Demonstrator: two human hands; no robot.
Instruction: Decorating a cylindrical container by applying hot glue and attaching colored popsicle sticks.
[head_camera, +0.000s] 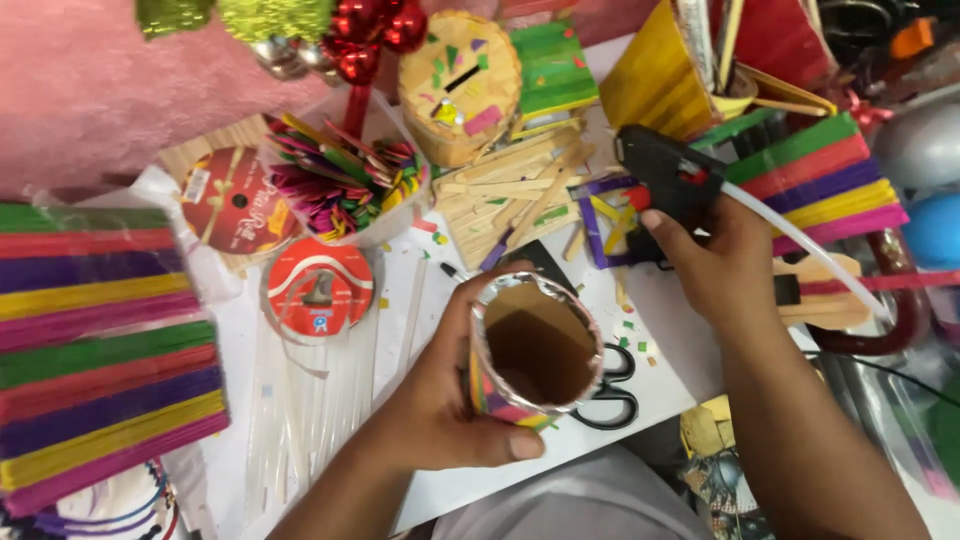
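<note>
Cardboard tube (537, 350), foil-rimmed and open end up, is gripped closed-fingered by the left hand (440, 400) above scissors (612, 392), seemingly steadied for gluing, while a black glue gun (668, 176) is clasped tightly in the right hand (722, 262), nozzle angled leftward.

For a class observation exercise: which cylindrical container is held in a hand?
The open cardboard tube, silver-rimmed, gripped by the left hand; the yellow slotted one stands untouched behind.
</note>
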